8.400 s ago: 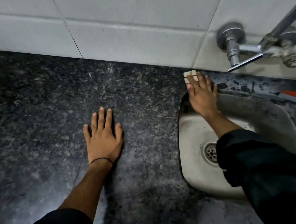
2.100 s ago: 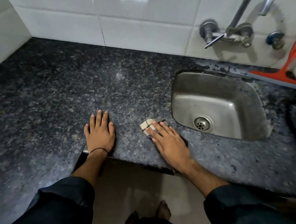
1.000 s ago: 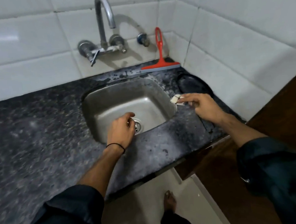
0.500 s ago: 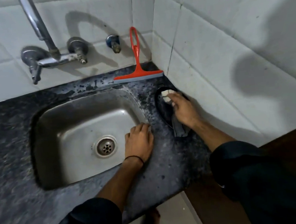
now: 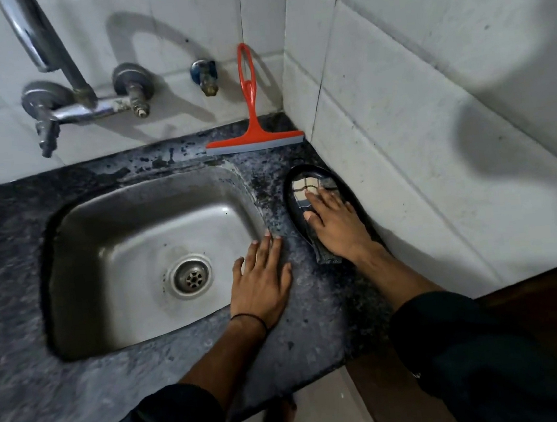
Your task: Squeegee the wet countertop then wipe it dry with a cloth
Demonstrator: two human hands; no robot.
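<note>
R hand (image 5: 335, 227) flat, fingers spread, palm down, pressing the cloth (image 5: 309, 187) into a dark oval dish (image 5: 290, 189) in the corner strip btwn sink and side wall; not gripping, just pushing on it. Cloth checked, pale squares w/ dark lines at far end, darker grey tail poking out near the wrist; folded or bunched, soft, prob damp but can't confirm. L hand (image 5: 262, 278) open too, flat on the counter just beside sink's right rim, fingertips toward the back wall, holding nothing; thin black band at wrist.

Progress, judged only: squeegee (image 5: 252, 117) parked upright vs back wall tiles, blade down on the counter, touched by neither hand, so squeegee pass looks done. Wiping stage looks late or done, cloth sitting in the dish rather than on open stone. Dark wet-looking blotches behind sink under the tap (image 5: 61, 86), maybe still to dry.

Materials: counter (image 5: 317, 330) dark speckled granite, matte w/ faint sheen. Sink (image 5: 66, 233) brushed steel, rounded-rect basin, round strainer drain, dull stains. Squeegee orange plastic, looped handle, grey rubber edge. Tap chrome, scuffed. Wall tiles (image 5: 433, 125) white glossy, grimy grout.
</note>
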